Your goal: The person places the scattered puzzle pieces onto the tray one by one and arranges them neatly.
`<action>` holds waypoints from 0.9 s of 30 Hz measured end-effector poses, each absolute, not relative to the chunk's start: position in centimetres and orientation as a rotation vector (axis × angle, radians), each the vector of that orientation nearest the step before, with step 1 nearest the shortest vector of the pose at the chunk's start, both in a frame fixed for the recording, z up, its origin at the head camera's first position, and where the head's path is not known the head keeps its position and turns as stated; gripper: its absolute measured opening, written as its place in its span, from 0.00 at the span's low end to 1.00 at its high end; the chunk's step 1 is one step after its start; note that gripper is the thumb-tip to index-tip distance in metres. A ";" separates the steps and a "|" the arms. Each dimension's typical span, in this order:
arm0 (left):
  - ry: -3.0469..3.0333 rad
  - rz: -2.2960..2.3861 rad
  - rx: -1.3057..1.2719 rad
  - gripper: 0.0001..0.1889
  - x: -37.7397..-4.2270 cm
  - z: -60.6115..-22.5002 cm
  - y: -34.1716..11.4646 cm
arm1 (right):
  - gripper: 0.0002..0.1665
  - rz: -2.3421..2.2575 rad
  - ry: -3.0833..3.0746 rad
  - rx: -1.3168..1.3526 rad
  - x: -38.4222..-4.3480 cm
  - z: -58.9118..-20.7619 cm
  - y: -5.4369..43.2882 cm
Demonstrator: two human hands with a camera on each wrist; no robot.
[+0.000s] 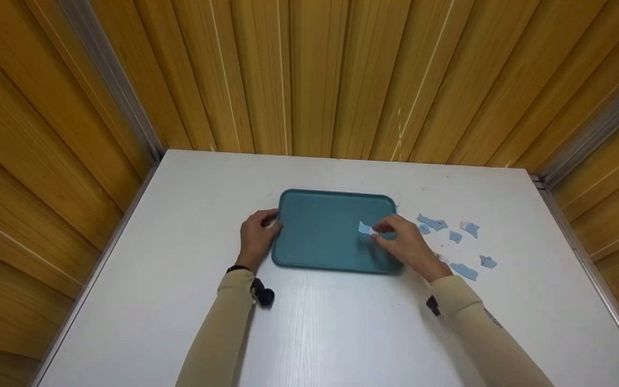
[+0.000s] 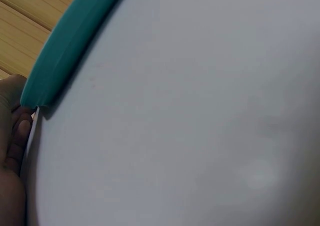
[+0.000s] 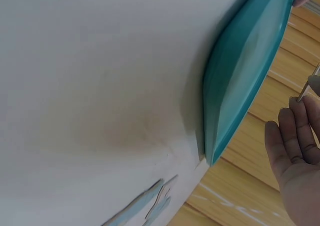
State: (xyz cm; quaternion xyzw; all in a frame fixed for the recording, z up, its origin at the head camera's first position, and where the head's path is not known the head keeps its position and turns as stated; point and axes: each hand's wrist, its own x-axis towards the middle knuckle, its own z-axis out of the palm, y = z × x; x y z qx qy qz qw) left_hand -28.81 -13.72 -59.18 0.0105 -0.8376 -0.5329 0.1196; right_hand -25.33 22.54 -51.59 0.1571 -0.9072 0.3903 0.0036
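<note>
A teal rectangular tray point(image 1: 320, 228) lies flat on the white table. At its left edge my left hand point(image 1: 257, 236) holds the rim, thumb on the near side; in the left wrist view only part of that hand point(image 2: 12, 136) shows, beside the tray's edge point(image 2: 70, 40). Over the tray's right part, my right hand point(image 1: 403, 242) pinches a small, flat light-blue puzzle piece point(image 1: 365, 228) between thumb and fingertips. The right wrist view shows this piece point(image 3: 303, 91) edge-on, raised above the tray, with the other fingers loosely bent.
Several irregular light-blue and white puzzle pieces point(image 1: 464, 271) lie scattered on the table point(image 1: 315, 322) right of the tray. One of them is partly hidden by my right wrist. Wood-patterned panels point(image 1: 315, 80) stand behind the table and at both sides.
</note>
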 end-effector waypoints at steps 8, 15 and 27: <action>-2.453 -1.543 0.035 0.17 -28.9 -59.3 -13.6 | 0.13 1.214 -2.850 0.502 -25.5 -52.2 20.8; -2.436 -1.557 0.030 0.17 -28.9 -59.2 -13.6 | 0.14 1.248 -2.833 0.530 -25.5 -52.8 19.5; -2.443 -1.553 0.030 0.17 -28.7 -58.9 -13.6 | 0.14 1.311 -2.769 0.673 -25.7 -53.4 17.6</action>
